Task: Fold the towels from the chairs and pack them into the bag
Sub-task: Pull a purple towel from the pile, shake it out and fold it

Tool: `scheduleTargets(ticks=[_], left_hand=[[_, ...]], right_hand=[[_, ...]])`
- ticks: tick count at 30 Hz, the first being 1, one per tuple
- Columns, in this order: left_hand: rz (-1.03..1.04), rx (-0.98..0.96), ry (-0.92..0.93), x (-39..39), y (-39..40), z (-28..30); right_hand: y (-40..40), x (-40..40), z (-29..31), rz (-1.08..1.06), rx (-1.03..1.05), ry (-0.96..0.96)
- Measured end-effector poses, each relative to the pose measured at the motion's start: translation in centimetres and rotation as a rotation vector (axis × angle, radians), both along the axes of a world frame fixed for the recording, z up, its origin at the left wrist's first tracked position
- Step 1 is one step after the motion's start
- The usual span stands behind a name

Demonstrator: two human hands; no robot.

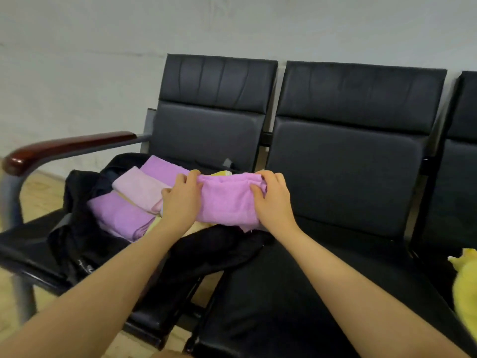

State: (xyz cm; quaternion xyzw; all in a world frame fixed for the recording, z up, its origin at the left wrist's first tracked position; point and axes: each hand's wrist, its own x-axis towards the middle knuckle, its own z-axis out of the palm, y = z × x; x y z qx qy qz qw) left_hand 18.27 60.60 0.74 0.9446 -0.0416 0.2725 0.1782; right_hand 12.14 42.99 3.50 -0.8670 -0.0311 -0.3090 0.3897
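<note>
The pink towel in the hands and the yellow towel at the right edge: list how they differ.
The pink towel is folded into a neat bundle; the yellow towel lies crumpled.
The pink towel is gripped by the left hand and right hand over the black bag; the yellow towel lies untouched on a chair seat to the right.
The pink towel shows whole; the yellow one is cut off by the frame.
Both look like soft cloth.

Yellow towel (pixel 464 288) cut off, R edge

Both arms outstretched — left hand (pixel 180 200), right hand (pixel 273 200), fingers curled
</note>
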Motion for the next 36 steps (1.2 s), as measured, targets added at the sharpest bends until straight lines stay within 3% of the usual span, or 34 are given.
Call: scheduleTargets(ticks=[5, 10, 14, 16, 19, 22, 24, 26, 28, 32, 36], left_hand=[[-0.007, -0.189, 0.043, 3.5, 5.9, -0.1], [-0.015, -0.267, 0.169, 6.4, 10.0, -3.5], [-0.018, -0.23, 0.341, 7.9, 11.6, -6.4], [0.004, -0.206, 0.342, 8.3, 11.6, -7.4], [0.024, -0.063, 0.116, 8.1, 11.4, -7.6], [-0.134, 0.011, -0.133, 7.4, 10.5, -7.6], [-0.22, 0.004, -0.048, 6.6, 9.5, -7.8], [-0.232, 0.014, 0.05, 5.9, 9.1, -7.8], [-0.229, 0.059, 0.088, 5.9, 9.2, -7.6], [-0.229, 0.062, 0.089, 5.9, 9.6, -7.6], [-0.263, 0.2, 0.196, 6.1, 9.7, -8.8]], right_hand=[[5.8, 4.4, -0.2, 0.097, -0.02, -0.001], [9.3, 7.3, -2.7, 0.042, -0.155, 0.122], [10.6, 8.6, -5.6, -0.014, -0.294, 0.261], [10.8, 8.8, -5.9, -0.084, -0.313, 0.301], [10.4, 9.1, -6.3, -0.172, -0.444, 0.307], [9.8, 9.0, -6.2, -0.062, -0.554, 0.078], [9.3, 9.3, -6.2, 0.093, -0.71, 0.075], [8.9, 9.3, -6.2, 0.173, -0.813, 0.27], [8.4, 8.9, -5.8, 0.229, -0.748, 0.421], [8.6, 7.7, -5.4, 0.247, -0.606, 0.415], [8.9, 8.3, -6.1, 0.152, -0.891, 0.422]])
